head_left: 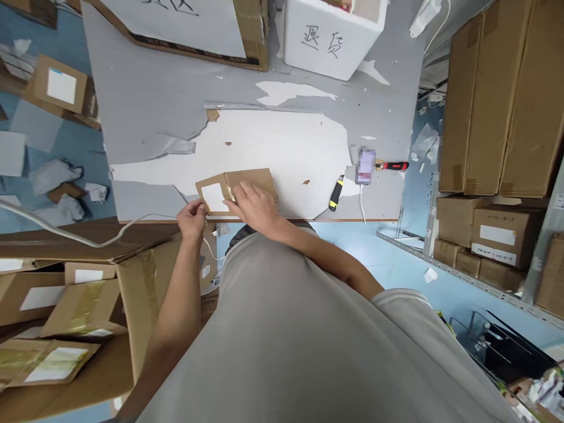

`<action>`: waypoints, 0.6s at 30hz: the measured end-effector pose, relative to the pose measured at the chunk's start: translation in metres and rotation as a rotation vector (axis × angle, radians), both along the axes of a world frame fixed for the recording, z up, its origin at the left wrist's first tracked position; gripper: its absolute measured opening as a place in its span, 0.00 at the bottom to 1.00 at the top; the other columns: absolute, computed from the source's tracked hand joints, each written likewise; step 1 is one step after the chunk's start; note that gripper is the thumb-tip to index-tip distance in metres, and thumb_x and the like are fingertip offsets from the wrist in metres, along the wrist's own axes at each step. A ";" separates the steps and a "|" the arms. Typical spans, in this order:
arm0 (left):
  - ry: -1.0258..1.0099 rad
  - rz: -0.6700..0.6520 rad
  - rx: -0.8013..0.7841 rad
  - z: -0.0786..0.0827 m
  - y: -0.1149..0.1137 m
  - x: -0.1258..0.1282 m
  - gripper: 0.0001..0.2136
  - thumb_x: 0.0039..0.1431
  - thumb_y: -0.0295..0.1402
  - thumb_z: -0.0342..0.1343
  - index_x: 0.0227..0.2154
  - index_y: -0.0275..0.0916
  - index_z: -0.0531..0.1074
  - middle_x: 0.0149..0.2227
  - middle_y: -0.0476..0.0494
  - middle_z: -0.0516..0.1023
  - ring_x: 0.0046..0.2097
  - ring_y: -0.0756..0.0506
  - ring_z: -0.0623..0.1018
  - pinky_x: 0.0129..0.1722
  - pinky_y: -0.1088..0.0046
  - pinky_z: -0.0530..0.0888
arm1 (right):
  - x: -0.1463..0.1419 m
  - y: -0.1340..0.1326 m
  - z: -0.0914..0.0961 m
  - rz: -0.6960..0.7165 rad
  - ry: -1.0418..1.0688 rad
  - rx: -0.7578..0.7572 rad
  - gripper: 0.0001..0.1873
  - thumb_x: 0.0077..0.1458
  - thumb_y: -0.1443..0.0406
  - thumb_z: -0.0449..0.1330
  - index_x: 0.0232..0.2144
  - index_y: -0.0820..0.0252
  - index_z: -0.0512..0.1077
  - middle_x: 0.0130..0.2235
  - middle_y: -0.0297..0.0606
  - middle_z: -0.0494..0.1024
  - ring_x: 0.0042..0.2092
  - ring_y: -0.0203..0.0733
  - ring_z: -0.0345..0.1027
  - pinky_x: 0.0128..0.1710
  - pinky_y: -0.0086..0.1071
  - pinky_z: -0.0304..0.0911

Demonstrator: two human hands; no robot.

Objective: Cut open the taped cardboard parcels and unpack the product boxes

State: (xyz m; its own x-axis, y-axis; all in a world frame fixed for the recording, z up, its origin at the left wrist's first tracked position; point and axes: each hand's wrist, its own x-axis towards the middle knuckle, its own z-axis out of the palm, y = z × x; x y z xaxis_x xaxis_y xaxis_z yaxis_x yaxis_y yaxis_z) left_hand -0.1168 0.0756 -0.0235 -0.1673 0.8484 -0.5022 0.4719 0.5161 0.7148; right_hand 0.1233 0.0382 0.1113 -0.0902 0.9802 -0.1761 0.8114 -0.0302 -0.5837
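Note:
A small brown cardboard box with a white label lies at the near edge of the worktable, a shiny strip of clear tape near its middle. My left hand is closed in a pinch at the box's left near corner. Over the top of the box lies my right hand, fingers bent and gripping it by the tape, with the thumb over the label side. What sits between the right fingertips is partly hidden.
On the worktable, a yellow-black cutter, a phone with a cable and a red-black handled scraper lie to the right. A white foam box stands behind. An open carton of parcels is at lower left.

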 end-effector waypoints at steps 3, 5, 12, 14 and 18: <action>-0.016 0.116 -0.081 0.004 -0.006 0.012 0.13 0.51 0.33 0.62 0.41 0.40 0.80 0.41 0.41 0.88 0.50 0.37 0.89 0.68 0.48 0.84 | 0.023 -0.001 -0.008 -0.048 -0.010 0.006 0.28 0.88 0.45 0.50 0.56 0.52 0.85 0.58 0.50 0.86 0.64 0.58 0.82 0.67 0.50 0.79; -0.057 0.123 -0.083 0.011 -0.014 0.029 0.13 0.52 0.34 0.61 0.41 0.40 0.82 0.40 0.42 0.88 0.47 0.38 0.89 0.64 0.51 0.86 | 0.054 -0.004 -0.018 -0.125 0.009 0.002 0.23 0.88 0.49 0.54 0.57 0.55 0.84 0.58 0.51 0.86 0.63 0.56 0.81 0.68 0.49 0.77; -0.082 -0.130 -0.032 0.043 -0.032 0.076 0.18 0.65 0.48 0.62 0.43 0.39 0.86 0.43 0.37 0.91 0.52 0.36 0.90 0.57 0.59 0.87 | 0.160 -0.039 -0.066 -0.431 0.254 -0.134 0.14 0.81 0.54 0.63 0.45 0.56 0.81 0.51 0.46 0.87 0.52 0.51 0.84 0.60 0.45 0.80; 0.008 -0.255 -0.046 0.049 -0.036 0.074 0.18 0.61 0.51 0.69 0.40 0.41 0.86 0.41 0.38 0.91 0.51 0.34 0.89 0.55 0.60 0.86 | 0.164 -0.063 -0.073 -0.471 0.327 -0.112 0.14 0.78 0.52 0.64 0.43 0.55 0.79 0.49 0.44 0.87 0.51 0.50 0.84 0.60 0.46 0.81; 0.060 -0.383 -0.138 0.057 -0.055 0.064 0.17 0.55 0.52 0.74 0.34 0.43 0.83 0.37 0.41 0.91 0.46 0.35 0.88 0.50 0.62 0.84 | 0.148 -0.112 -0.078 -0.599 0.389 -0.119 0.15 0.74 0.49 0.65 0.42 0.52 0.78 0.49 0.44 0.87 0.52 0.51 0.84 0.59 0.48 0.83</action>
State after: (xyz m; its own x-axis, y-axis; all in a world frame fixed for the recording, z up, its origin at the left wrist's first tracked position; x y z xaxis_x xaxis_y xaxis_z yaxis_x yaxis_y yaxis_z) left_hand -0.0524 0.0210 0.0332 0.1151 0.7801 -0.6150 0.6873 0.3844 0.6163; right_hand 0.2716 -0.0742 0.0331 0.3786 0.8571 -0.3494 0.3696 -0.4861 -0.7919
